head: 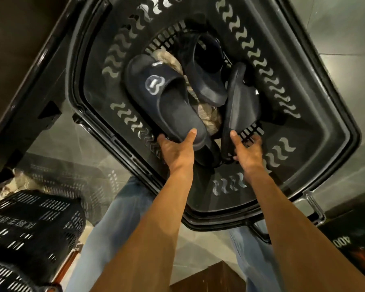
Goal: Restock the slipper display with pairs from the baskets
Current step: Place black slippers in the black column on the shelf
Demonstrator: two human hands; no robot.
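Bare forearms (156, 218), bare fingers (191, 135), faded light-blue denim jeans (112, 224) on both legs

Dim, warm indoor light. Floor (335, 39) tiles upper right carry a soft grey sheen; basket (336, 125) interior deep in shadow, dark slippers (169, 100) nearly merging with it. Wide-angle bowing of rim and forearms (156, 218) toward edges. Right hand (248, 151) fingers (255, 141) motion-blurred.

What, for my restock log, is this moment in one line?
left hand grips logo slipper | right hand grips edge-on slipper | both inside black basket
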